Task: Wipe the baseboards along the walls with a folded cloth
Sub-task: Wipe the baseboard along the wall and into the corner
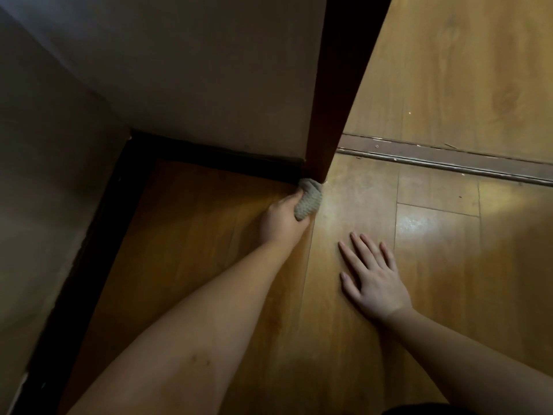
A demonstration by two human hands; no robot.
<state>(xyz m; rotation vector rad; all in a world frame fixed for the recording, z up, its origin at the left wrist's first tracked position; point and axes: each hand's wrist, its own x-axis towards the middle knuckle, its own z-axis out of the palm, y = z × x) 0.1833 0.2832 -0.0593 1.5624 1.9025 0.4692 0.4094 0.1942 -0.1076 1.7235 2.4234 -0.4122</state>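
Observation:
A dark baseboard (215,158) runs along the foot of the far wall and turns down the left wall (89,235). My left hand (279,218) grips a folded grey-beige cloth (308,199) and holds it against the right end of the far baseboard, where it meets the dark red door frame (332,115). My right hand (374,274) lies flat on the wooden floor with its fingers spread, holding nothing.
The wooden plank floor (209,265) fills the corner between the two walls. A worn metal threshold strip (449,158) crosses the doorway to the right of the door frame, with more wooden floor beyond it.

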